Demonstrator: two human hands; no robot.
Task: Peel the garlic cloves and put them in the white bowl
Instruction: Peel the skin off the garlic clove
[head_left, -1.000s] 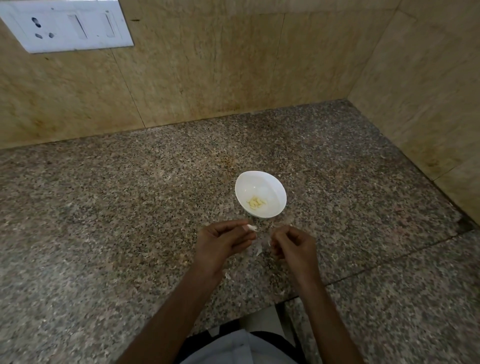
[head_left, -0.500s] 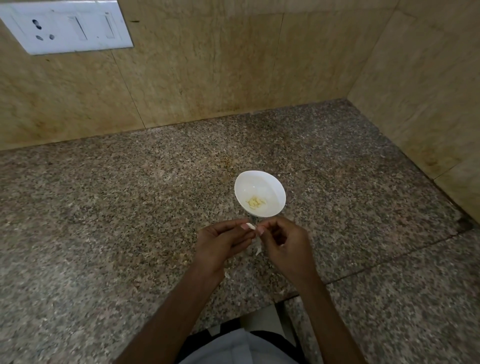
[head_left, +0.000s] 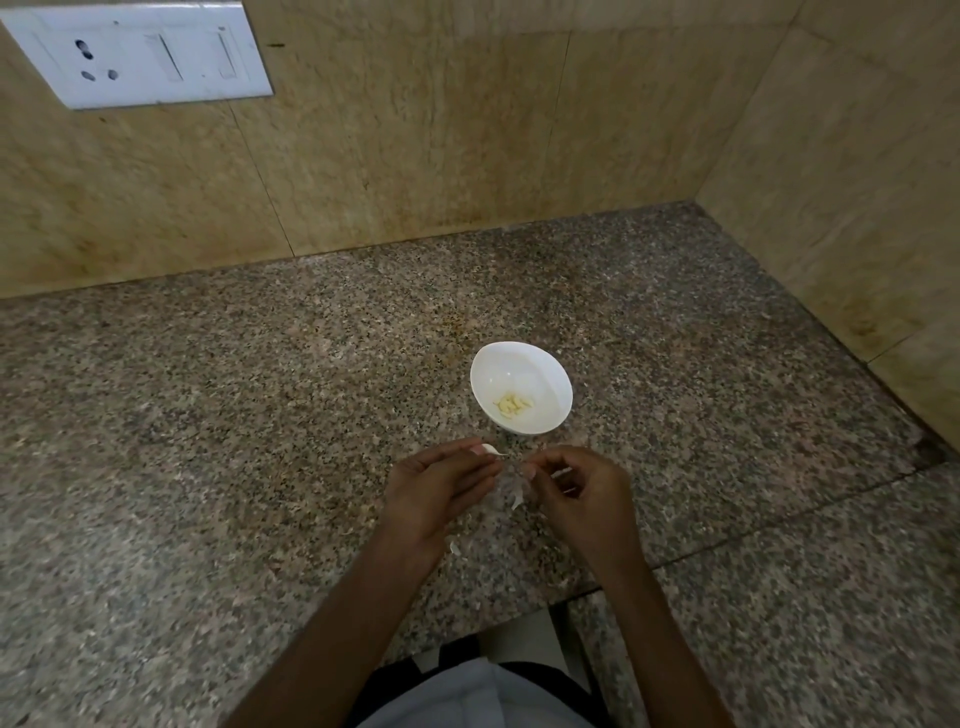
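The bowl (head_left: 541, 364) stands on the surface (head_left: 208, 415), right of centre, well apart from the rear-right corner. Peeled cloves (head_left: 511, 404) lie in it. Your left hand (head_left: 441, 491) and right hand (head_left: 582, 493) sit side by side between bowl and front edge, with the garlic clove (head_left: 489, 450) at the left fingertips. Peel scraps (head_left: 455, 547) lie beneath.

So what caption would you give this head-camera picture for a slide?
Left hand pinches a garlic clove, right hand pinches loose skin, near a white bowl of peeled cloves.

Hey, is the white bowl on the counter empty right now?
No, a small heap of peeled garlic cloves lies in the bottom of the white bowl.
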